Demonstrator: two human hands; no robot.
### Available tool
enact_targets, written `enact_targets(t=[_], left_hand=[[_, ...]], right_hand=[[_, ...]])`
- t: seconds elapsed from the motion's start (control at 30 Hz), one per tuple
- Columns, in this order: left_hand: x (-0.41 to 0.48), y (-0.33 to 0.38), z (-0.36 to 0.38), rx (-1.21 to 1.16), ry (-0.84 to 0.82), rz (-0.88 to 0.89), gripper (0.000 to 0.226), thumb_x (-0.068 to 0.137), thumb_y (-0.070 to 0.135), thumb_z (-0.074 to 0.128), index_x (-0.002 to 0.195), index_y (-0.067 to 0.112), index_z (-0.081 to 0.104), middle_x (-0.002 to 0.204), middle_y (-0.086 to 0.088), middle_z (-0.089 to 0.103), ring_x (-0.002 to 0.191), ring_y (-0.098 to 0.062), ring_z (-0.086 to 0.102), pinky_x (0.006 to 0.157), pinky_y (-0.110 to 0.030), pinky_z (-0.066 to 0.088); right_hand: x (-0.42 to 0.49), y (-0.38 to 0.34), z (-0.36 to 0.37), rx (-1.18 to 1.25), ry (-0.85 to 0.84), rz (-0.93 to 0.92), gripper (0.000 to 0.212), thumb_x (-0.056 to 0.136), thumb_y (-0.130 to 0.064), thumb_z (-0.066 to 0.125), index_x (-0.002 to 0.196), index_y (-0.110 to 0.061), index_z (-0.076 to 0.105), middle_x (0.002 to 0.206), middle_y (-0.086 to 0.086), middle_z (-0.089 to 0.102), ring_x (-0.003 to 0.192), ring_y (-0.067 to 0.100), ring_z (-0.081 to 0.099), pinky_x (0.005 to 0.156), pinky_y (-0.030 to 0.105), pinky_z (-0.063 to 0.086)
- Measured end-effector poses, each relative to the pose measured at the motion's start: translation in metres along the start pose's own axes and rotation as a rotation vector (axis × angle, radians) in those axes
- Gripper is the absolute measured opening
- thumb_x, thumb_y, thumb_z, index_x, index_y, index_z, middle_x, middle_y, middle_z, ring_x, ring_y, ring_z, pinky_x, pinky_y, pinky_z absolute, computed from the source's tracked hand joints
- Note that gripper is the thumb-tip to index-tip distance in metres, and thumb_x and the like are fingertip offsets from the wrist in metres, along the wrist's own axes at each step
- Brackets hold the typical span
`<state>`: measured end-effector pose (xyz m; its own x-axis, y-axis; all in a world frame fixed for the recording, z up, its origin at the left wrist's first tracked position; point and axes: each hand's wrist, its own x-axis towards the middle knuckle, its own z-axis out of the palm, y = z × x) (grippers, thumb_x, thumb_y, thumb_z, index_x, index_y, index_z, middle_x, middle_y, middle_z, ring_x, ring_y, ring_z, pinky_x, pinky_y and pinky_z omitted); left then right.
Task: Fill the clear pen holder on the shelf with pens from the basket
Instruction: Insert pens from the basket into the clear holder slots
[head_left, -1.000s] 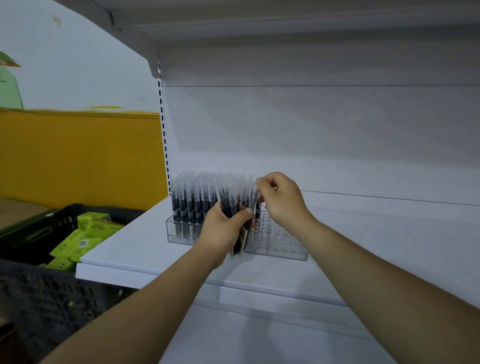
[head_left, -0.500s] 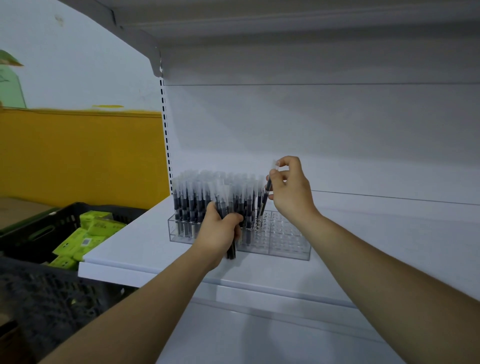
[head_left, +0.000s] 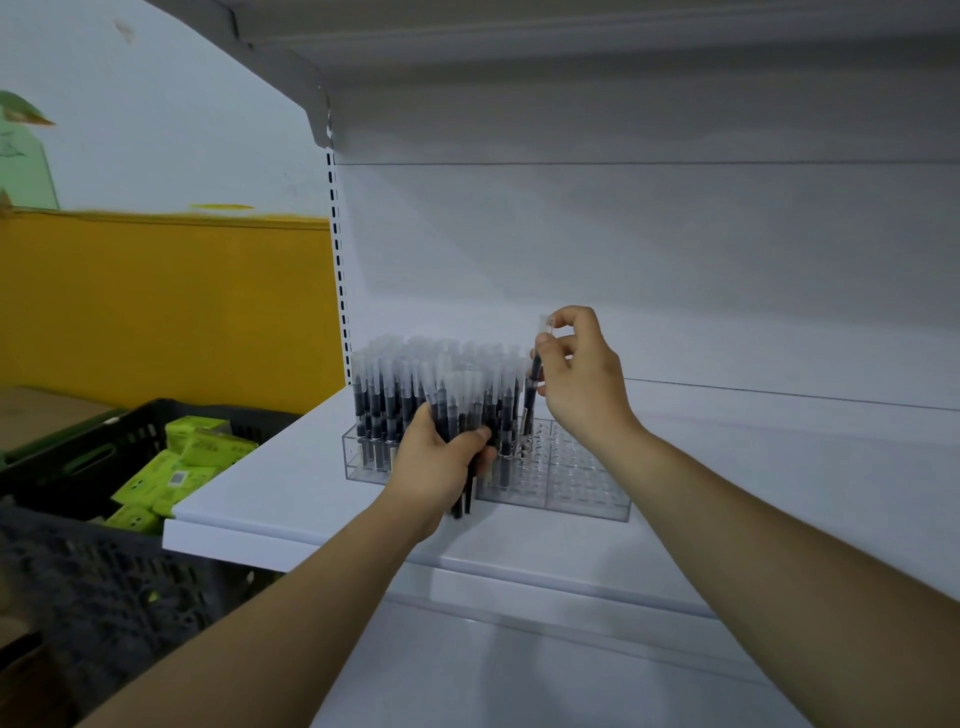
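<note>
A clear pen holder (head_left: 582, 483) with a grid of holes stands on the white shelf (head_left: 291, 499). Its left and middle holes hold several black pens with frosted caps (head_left: 395, 384); the right part stands vacant. My left hand (head_left: 441, 462) grips a bundle of pens (head_left: 462, 410) in front of the holder. My right hand (head_left: 582, 379) pinches a single pen (head_left: 532, 389) near its cap, its lower end just above the holes next to the filled rows.
A black plastic basket (head_left: 78, 582) with green boxes (head_left: 171, 473) sits low at the left, beside the shelf edge. An upper shelf (head_left: 571, 31) hangs overhead. The shelf's white back panel rises behind the holder. A yellow wall lies at the far left.
My right hand has pulled one pen from the bundle, lifted it and carried it right over the holder. My left hand has kept its grip on the bundle.
</note>
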<state>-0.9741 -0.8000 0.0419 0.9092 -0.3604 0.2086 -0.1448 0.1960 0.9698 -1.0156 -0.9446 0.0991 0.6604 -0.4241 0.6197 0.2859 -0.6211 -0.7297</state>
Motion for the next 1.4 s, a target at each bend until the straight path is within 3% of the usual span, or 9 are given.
enact_targets(t=[0.27,0.4,0.53,0.7,0.87,1.0,1.2,1.3,1.4], left_hand=[[0.000,-0.001,-0.002,0.005,-0.014,-0.001,0.009,0.092,0.000,0.056,0.097,0.007,0.056,0.086,-0.009,0.070,0.072,-0.019,0.066,0.069,-0.031,0.054],[0.002,-0.002,-0.003,-0.001,-0.016,-0.006,0.010,0.093,-0.002,0.053,0.095,0.008,0.055,0.085,-0.008,0.070,0.076,-0.019,0.067,0.070,-0.032,0.053],[0.003,-0.001,-0.002,-0.021,0.004,-0.016,0.012,0.093,0.000,0.055,0.102,0.007,0.057,0.088,-0.007,0.071,0.079,-0.017,0.068,0.069,-0.029,0.051],[0.001,0.002,-0.001,-0.032,-0.028,-0.008,0.010,0.093,-0.001,0.054,0.098,0.008,0.055,0.085,-0.007,0.070,0.073,-0.017,0.064,0.069,-0.031,0.052],[-0.001,0.006,0.007,-0.019,-0.108,0.050,0.010,0.092,-0.003,0.054,0.099,0.003,0.056,0.078,-0.006,0.067,0.071,-0.018,0.062,0.067,-0.032,0.053],[-0.004,0.008,0.012,-0.013,-0.133,0.064,0.011,0.092,-0.003,0.055,0.100,0.005,0.058,0.084,-0.009,0.067,0.072,-0.017,0.065,0.072,-0.034,0.055],[0.001,0.004,0.008,0.030,-0.024,0.019,0.016,0.092,0.009,0.062,0.106,0.009,0.055,0.101,-0.009,0.071,0.089,-0.019,0.069,0.079,-0.037,0.057],[0.002,0.004,0.002,-0.007,0.041,-0.020,0.016,0.093,0.007,0.059,0.106,0.007,0.050,0.091,-0.010,0.066,0.070,-0.015,0.064,0.062,-0.026,0.053],[0.001,0.001,-0.004,0.069,0.050,-0.040,0.026,0.095,0.012,0.058,0.117,0.004,0.048,0.078,-0.008,0.059,0.058,-0.015,0.050,0.055,-0.025,0.048]], right_hand=[[-0.012,0.020,0.006,-0.103,-0.065,0.044,0.013,0.101,-0.024,0.044,0.113,-0.021,0.045,0.082,-0.003,0.058,0.071,0.019,0.056,0.060,0.026,0.045],[-0.013,0.020,0.008,-0.142,-0.082,0.052,0.015,0.101,-0.025,0.043,0.114,-0.018,0.044,0.077,0.000,0.057,0.068,0.020,0.053,0.059,0.031,0.044],[-0.014,0.028,0.012,-0.260,-0.166,0.070,0.012,0.100,-0.028,0.045,0.105,-0.017,0.044,0.063,0.002,0.051,0.052,0.018,0.044,0.051,0.031,0.036],[-0.017,0.023,0.007,-0.216,-0.011,0.049,0.019,0.095,-0.030,0.055,0.107,-0.015,0.053,0.095,-0.003,0.053,0.082,0.012,0.052,0.070,0.021,0.038],[-0.022,0.002,0.004,-0.149,-0.129,-0.019,0.017,0.091,-0.033,0.060,0.086,-0.020,0.070,0.085,-0.009,0.052,0.076,0.000,0.051,0.066,0.007,0.035],[-0.020,-0.001,0.004,-0.130,-0.150,0.017,0.010,0.091,-0.027,0.061,0.083,-0.023,0.065,0.088,-0.010,0.053,0.075,-0.002,0.051,0.062,0.002,0.036],[-0.019,-0.006,0.003,-0.022,-0.072,0.076,0.019,0.098,-0.019,0.044,0.087,-0.010,0.056,0.074,-0.003,0.052,0.061,0.008,0.046,0.054,0.014,0.038],[-0.012,-0.009,-0.003,0.080,0.057,0.084,0.018,0.102,-0.025,0.038,0.089,-0.020,0.050,0.085,-0.004,0.060,0.075,0.012,0.058,0.061,0.018,0.045],[-0.007,-0.008,-0.009,0.053,0.086,0.057,0.019,0.102,-0.028,0.037,0.094,-0.017,0.050,0.088,-0.004,0.061,0.075,0.012,0.056,0.064,0.023,0.044]])
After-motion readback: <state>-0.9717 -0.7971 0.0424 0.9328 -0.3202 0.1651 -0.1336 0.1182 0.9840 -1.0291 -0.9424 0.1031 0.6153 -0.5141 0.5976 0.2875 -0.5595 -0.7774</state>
